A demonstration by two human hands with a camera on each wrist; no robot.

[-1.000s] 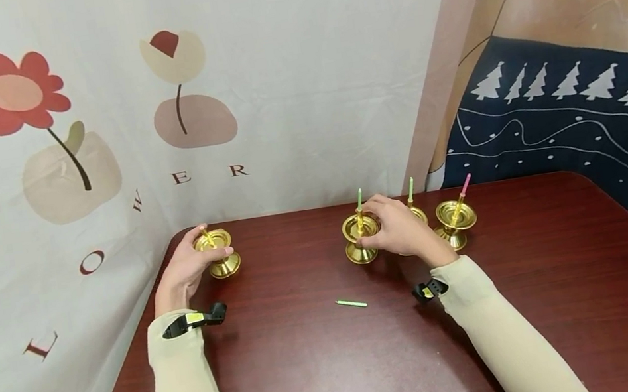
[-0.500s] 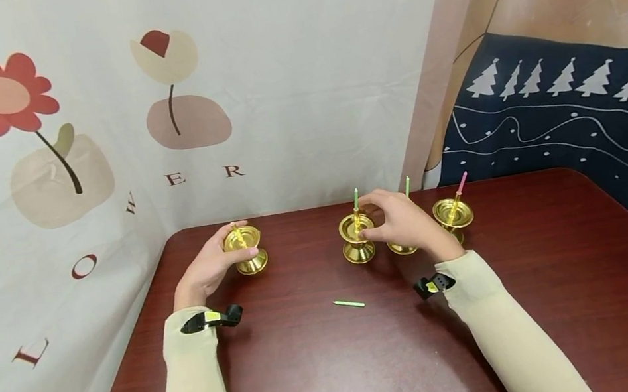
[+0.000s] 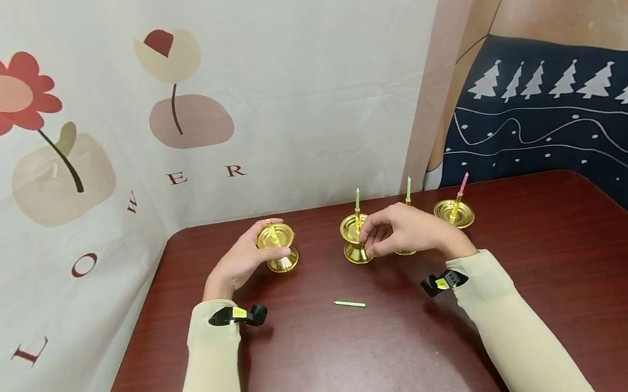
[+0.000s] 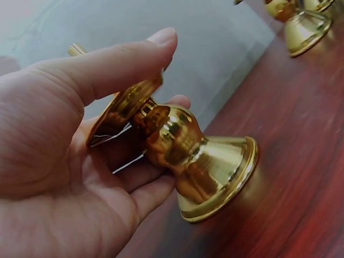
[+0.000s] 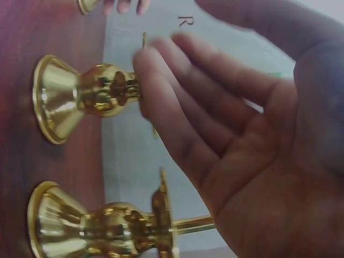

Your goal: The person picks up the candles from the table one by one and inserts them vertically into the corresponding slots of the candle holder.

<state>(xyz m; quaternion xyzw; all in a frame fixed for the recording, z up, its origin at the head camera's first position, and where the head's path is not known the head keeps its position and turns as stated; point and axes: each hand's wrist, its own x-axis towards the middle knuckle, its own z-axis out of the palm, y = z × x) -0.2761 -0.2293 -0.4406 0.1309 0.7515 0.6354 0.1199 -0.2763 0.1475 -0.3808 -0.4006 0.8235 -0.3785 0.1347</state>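
My left hand grips a gold candle holder by its dish, thumb on the near side. That holder bears no candle; its base is at or just above the table. My right hand is beside a second gold holder with a green candle upright in it. In the right wrist view the fingers are extended and hold nothing. Partly behind this hand is a third holder with a green candle. Farther right, another gold holder bears a pink candle, slightly tilted.
A loose green candle lies on the dark red table, in front of the holders. A white cloth with flower prints hangs behind the table, and a navy cloth with trees at right.
My left hand has carried its candle holder to the right, toward the others. My right hand has come away from the second holder's dish and shifted slightly right and down.
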